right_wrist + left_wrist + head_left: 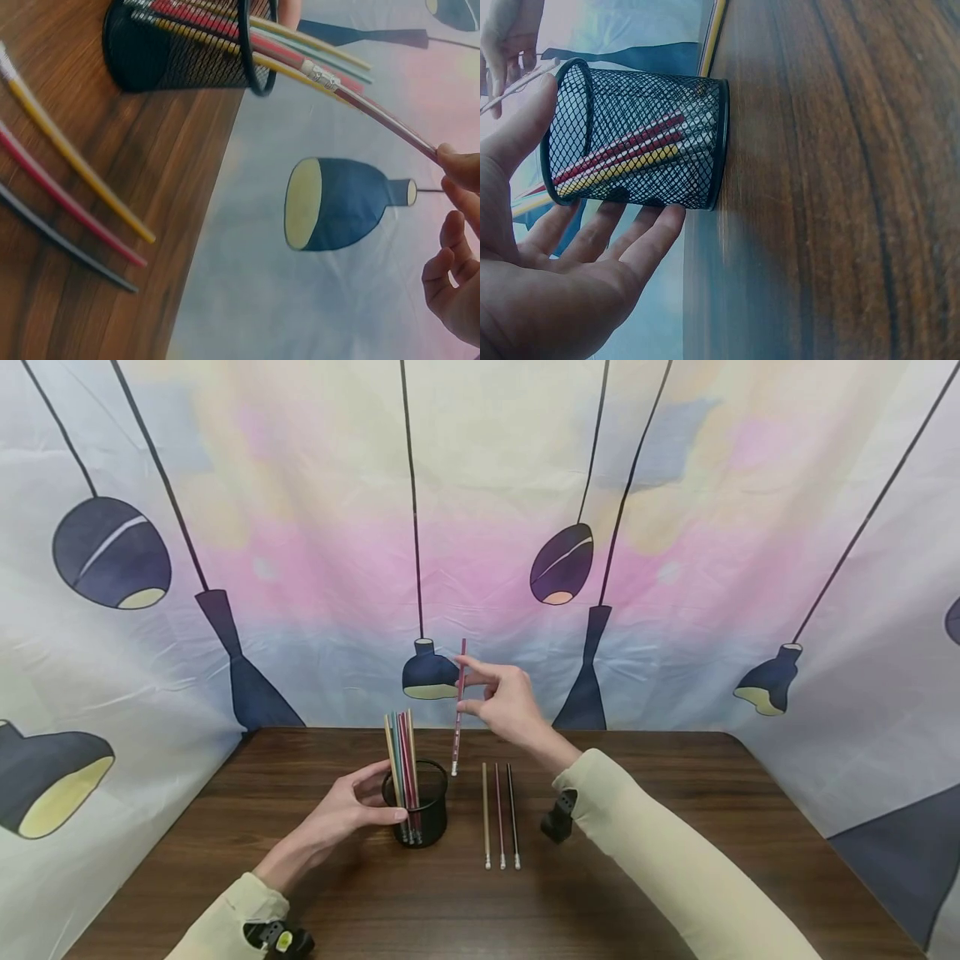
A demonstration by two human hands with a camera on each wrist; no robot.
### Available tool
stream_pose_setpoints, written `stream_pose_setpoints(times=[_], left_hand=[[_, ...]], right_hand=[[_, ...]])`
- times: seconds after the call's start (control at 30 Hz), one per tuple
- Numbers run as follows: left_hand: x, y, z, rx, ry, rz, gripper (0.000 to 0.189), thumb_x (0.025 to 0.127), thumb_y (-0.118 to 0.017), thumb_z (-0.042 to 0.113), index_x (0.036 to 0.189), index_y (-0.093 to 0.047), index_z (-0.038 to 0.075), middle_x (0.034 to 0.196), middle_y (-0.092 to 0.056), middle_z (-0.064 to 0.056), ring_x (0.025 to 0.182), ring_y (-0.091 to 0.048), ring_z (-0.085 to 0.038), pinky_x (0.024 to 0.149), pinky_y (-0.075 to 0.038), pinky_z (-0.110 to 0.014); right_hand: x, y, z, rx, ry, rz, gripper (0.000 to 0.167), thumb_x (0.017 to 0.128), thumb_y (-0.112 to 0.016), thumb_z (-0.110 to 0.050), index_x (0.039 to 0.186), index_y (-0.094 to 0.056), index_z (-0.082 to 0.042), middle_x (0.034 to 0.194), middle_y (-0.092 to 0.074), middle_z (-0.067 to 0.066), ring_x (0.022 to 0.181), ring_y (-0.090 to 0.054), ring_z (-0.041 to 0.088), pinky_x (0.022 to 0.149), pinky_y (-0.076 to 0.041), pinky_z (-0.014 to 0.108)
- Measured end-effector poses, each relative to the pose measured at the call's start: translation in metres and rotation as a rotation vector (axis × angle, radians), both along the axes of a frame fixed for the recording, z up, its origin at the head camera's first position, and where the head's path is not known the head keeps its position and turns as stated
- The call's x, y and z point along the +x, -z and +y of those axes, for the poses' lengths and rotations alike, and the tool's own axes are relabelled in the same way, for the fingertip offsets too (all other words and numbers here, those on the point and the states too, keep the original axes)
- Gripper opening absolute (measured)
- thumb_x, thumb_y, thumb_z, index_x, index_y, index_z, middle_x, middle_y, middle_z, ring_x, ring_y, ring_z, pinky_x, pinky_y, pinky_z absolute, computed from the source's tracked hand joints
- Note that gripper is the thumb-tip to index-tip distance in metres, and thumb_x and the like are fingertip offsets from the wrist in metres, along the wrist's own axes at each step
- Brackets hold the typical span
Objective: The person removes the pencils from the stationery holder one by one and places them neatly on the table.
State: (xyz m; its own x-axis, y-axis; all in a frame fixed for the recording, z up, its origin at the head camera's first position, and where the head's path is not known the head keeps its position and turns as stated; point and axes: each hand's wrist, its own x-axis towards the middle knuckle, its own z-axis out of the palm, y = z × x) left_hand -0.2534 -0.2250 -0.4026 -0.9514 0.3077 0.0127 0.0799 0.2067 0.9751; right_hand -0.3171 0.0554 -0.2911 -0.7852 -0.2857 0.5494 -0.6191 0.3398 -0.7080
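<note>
Pale sleeve, right grip high on 1 red pencil, eraser below.

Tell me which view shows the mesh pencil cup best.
Left wrist view: the black mesh pencil cup appears large, rim to base. Head view: smaller, partly covered by the left hand. Right wrist view: cropped at the top edge.

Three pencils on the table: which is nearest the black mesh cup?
The slim yellow pencil, leftmost of the three in the head view; the slim red pencil lies next, the slim black pencil farthest from the black mesh cup.
</note>
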Motion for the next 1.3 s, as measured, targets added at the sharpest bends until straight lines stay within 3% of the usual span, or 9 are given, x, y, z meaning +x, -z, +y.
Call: stream_pose_setpoints(times=[0.2, 0.53, 0.83, 1.1, 1.17, 1.3], left_hand=[[0.000, 0.000, 0.000, 0.026, -0.001, -0.007, 0.091, 0.091, -0.084, 0.012, 0.164, -0.031, 0.001, 0.153, -0.049, -0.027, 0.134, -0.056, -0.043, 0.103, -0.050, -0.047], [0.000, -0.001, 0.000, 0.020, -0.010, -0.011, 0.092, 0.090, -0.085, 0.013, 0.164, -0.032, 0.001, 0.153, -0.050, -0.027, 0.134, -0.056, -0.043, 0.104, -0.050, -0.048], [0.001, -0.001, 0.001, 0.029, 0.002, -0.007, 0.092, 0.090, -0.084, 0.012, 0.164, -0.030, 0.000, 0.153, -0.050, -0.028, 0.134, -0.056, -0.044, 0.103, -0.051, -0.046], [0.000, -0.001, 0.000, 0.021, 0.001, -0.003, 0.092, 0.091, -0.084, 0.013, 0.164, -0.030, 0.000, 0.153, -0.049, -0.028, 0.134, -0.056, -0.044, 0.103, -0.050, -0.045], [0.000, -0.001, 0.000, 0.020, -0.003, -0.004, 0.092, 0.091, -0.084, 0.014, 0.164, -0.031, 0.000, 0.153, -0.050, -0.027, 0.134, -0.056, -0.043, 0.103, -0.050, -0.046], [0.001, -0.001, 0.000, 0.017, 0.004, -0.001, 0.092, 0.091, -0.084, 0.014, 0.165, -0.030, 0.000, 0.153, -0.049, -0.027, 0.134, -0.056, -0.044, 0.103, -0.050, -0.046]], right_hand=[[-0.001, 0.007, 0.019, 0.020, 0.013, -0.017, 0.065, 0.085, -0.087, -0.001, 0.144, -0.068, -0.021, 0.107, -0.079, 0.004, 0.051, -0.032, 0.012, 0.051, -0.028, 0.027], [0.000, 0.028, 0.049, 0.107, 0.093, -0.060, 0.065, 0.084, -0.087, -0.003, 0.144, -0.068, -0.021, 0.106, -0.080, 0.005, 0.051, -0.033, 0.014, 0.050, -0.028, 0.027], [0.001, 0.049, 0.072, 0.177, 0.141, -0.090, 0.067, 0.083, -0.089, -0.002, 0.145, -0.067, -0.017, 0.104, -0.080, 0.005, 0.054, -0.045, 0.016, 0.053, -0.035, 0.028], [0.002, 0.063, 0.083, 0.200, 0.144, -0.178, 0.070, 0.082, -0.088, 0.000, 0.146, -0.066, -0.015, 0.105, -0.080, 0.006, 0.059, -0.054, 0.012, 0.056, -0.039, 0.029], [0.003, 0.067, 0.085, 0.213, 0.146, -0.191, 0.070, 0.081, -0.089, 0.001, 0.145, -0.067, -0.015, 0.103, -0.080, 0.005, 0.063, -0.062, 0.012, 0.059, -0.043, 0.030], [0.004, 0.076, 0.087, 0.232, 0.142, -0.205, 0.069, 0.079, -0.089, 0.002, 0.144, -0.067, -0.012, 0.101, -0.080, 0.004, 0.091, -0.075, 0.017, 0.081, -0.054, 0.038]])
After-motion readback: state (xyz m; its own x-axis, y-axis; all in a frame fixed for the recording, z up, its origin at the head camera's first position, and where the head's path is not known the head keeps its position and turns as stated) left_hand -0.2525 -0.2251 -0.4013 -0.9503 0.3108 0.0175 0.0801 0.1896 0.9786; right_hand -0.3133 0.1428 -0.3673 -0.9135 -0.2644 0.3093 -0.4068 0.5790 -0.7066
